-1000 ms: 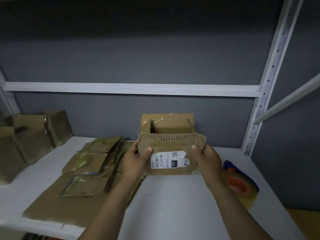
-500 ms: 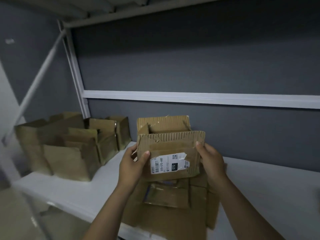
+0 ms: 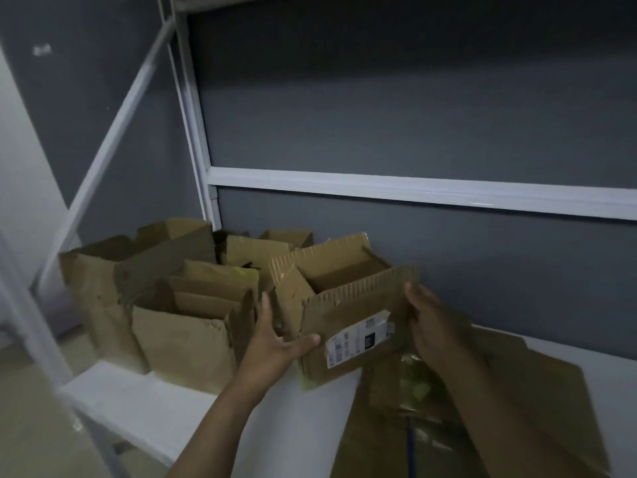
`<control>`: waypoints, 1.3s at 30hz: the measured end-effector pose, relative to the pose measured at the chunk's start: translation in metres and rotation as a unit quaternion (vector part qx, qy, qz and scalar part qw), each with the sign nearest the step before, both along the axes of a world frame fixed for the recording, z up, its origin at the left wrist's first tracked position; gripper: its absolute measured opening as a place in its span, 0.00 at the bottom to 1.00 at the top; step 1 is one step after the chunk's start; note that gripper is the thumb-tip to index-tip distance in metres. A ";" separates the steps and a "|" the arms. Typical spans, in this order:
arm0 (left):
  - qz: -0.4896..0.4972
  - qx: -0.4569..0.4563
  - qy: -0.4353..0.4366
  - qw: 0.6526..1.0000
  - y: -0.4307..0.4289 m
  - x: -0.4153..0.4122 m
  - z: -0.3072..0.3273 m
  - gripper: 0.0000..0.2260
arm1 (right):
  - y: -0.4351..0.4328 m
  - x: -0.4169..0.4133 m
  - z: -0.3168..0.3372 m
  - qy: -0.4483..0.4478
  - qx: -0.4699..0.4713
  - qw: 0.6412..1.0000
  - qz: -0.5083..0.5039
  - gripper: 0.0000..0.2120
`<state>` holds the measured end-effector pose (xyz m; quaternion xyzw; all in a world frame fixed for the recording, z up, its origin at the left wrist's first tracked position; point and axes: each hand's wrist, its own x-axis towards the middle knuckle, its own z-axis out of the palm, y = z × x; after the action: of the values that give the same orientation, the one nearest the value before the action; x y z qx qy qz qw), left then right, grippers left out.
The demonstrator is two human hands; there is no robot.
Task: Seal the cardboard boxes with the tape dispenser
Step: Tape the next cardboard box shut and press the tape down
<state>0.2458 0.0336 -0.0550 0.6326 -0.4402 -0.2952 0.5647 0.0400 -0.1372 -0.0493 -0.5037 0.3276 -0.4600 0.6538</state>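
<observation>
Open cardboard box [image 3: 344, 305], tilted: left hand [image 3: 275, 343] clasps its 9 o'clock corner, right hand [image 3: 431, 322] its 3 o'clock edge.

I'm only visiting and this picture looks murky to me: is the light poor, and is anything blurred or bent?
Head view: dim, bluish light, no glare; the open brown cardboard box with its white label and both hands, left and right, look soft with blur; the white metal shelf post leans and bows, wide-angle distortion; label print is unreadable.
</observation>
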 end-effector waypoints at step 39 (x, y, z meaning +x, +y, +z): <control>0.094 0.020 -0.485 0.869 -0.123 0.063 -0.005 0.27 | -0.041 0.093 -0.015 0.565 -0.325 0.754 0.078 0.27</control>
<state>0.3091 -0.0890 -0.0596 0.7457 -0.5912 0.0939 0.2925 0.1326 -0.1786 -0.0647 -0.8780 0.4274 -0.1178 0.1804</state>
